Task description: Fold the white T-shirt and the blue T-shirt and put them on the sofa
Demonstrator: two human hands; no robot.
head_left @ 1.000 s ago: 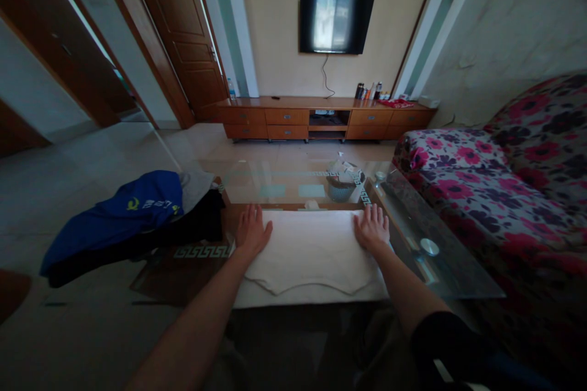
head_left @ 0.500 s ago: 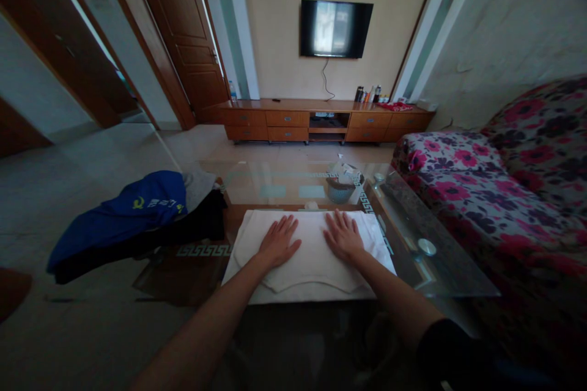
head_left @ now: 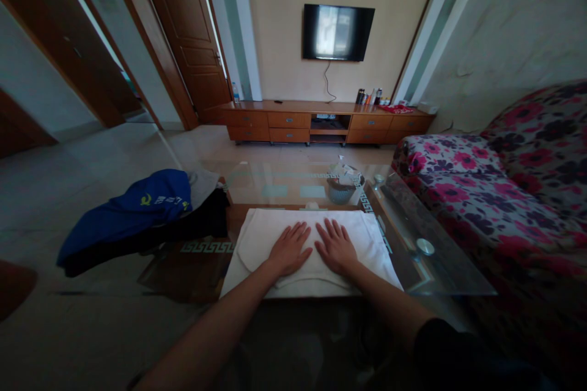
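A folded white garment (head_left: 362,241) lies flat on the near part of a glass coffee table (head_left: 449,275). My left hand (head_left: 290,248) rests palm down on its middle, fingers spread. My right hand (head_left: 336,245) lies flat right beside it, also spread, the two hands almost touching. Neither hand grips the cloth. To the left, a pile of clothes with a blue garment (head_left: 132,211) on top of dark ones sits on the same table.
A small basket (head_left: 342,189) stands on the table beyond the white garment. A floral sofa (head_left: 495,189) runs along the right side. A wooden TV cabinet (head_left: 321,122) and a wall-mounted TV (head_left: 338,32) are at the far wall, brown doors at the left.
Both hands have slid inward over the white garment, from its left and right edges to its middle, and now lie side by side.
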